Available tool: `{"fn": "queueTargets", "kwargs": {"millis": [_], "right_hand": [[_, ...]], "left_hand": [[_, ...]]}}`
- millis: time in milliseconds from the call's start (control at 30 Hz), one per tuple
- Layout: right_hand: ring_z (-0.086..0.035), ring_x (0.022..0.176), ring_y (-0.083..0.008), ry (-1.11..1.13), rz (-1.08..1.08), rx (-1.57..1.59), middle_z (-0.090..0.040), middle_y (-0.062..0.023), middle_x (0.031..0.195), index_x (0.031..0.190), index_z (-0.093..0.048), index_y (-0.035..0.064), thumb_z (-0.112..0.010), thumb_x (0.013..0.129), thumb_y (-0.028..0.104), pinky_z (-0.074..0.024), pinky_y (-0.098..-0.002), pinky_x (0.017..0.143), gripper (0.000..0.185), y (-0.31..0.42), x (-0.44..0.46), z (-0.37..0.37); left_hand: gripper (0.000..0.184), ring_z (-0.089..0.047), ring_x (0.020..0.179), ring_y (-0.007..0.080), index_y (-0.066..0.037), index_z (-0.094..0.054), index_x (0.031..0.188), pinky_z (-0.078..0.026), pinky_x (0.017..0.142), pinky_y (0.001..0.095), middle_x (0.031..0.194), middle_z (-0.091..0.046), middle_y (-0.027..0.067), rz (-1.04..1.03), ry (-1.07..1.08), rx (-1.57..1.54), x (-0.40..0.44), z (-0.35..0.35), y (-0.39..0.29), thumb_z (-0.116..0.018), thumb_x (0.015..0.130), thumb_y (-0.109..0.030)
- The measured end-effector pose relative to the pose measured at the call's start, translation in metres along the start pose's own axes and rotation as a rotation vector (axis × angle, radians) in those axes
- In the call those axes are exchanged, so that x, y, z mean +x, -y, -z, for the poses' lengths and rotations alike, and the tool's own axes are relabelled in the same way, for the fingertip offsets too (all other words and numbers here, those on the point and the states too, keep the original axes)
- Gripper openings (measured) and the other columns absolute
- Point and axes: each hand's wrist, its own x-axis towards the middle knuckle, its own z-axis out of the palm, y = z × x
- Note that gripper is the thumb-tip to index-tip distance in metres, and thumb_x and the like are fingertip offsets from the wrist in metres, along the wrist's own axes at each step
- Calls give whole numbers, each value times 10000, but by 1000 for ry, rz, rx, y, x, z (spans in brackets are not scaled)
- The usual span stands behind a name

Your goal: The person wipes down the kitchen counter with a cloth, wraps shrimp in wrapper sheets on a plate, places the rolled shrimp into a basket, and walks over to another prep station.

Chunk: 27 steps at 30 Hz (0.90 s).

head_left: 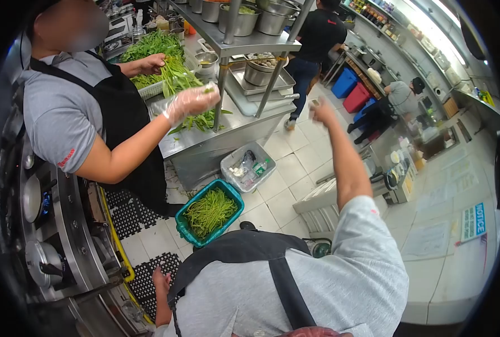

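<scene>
My right arm reaches out ahead over the tiled floor. My right hand is smeared by motion, so its fingers and anything in them cannot be made out. Low by my side, my left hand hangs above the black floor mat with its fingers loosely apart and nothing visible in them. In front of me on the floor stands a teal bin heaped with cut green stems. Neither hand touches it. Beyond it sits a grey bin holding a green plastic bottle and other scraps.
At the left, a co-worker in a clear glove handles leafy greens over a steel table. Pots crowd the shelf above. A stove runs along the left. Other people stand farther back, near blue and red bins.
</scene>
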Motion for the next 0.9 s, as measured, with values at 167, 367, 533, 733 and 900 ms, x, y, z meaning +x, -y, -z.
{"fn": "queueTargets", "kwargs": {"millis": [167, 367, 533, 733, 900], "right_hand": [[-787, 896, -376, 146, -10, 369, -763, -227, 1172, 1757, -82, 285, -672, 1045, 106, -623, -503, 718, 941, 161, 63, 89], [-737, 671, -215, 202, 79, 285, -774, -132, 967, 1778, -39, 225, -638, 1063, 139, -604, -402, 603, 936, 151, 129, 77], [-769, 767, -228, 254, 138, 237, -779, -153, 1028, 1779, -43, 147, -714, 1033, 217, -628, -403, 662, 1006, 156, 143, 66], [-774, 788, -226, 269, 128, 251, -782, -145, 1049, 1780, -30, 162, -709, 1037, 201, -628, -394, 681, 1008, 172, 169, 57], [-774, 777, -223, 240, 200, 236, -785, -145, 1068, 1780, -40, 164, -720, 1027, 221, -625, -391, 664, 1016, 190, 173, 50]], "left_hand": [[494, -737, 792, 255, -147, -598, 1461, -531, 570, 349, 1162, -689, 80, 10, -194, -36, -65, -5, 62, -607, 1093, -476], [453, -730, 812, 270, -118, -629, 1404, -542, 629, 370, 1121, -699, 88, -118, -341, 281, -144, -74, 147, -613, 1084, -438], [421, -724, 828, 283, -95, -655, 1357, -552, 677, 387, 1087, -707, 94, -174, -395, 442, -170, -109, 182, -618, 1077, -407], [386, -717, 848, 298, -66, -685, 1300, -564, 736, 408, 1046, -716, 102, -190, -417, 310, -185, -117, 189, -624, 1068, -369], [361, -711, 864, 311, -43, -711, 1252, -574, 785, 425, 1012, -725, 109, -230, -428, 92, -193, -119, 191, -629, 1061, -338]]}}
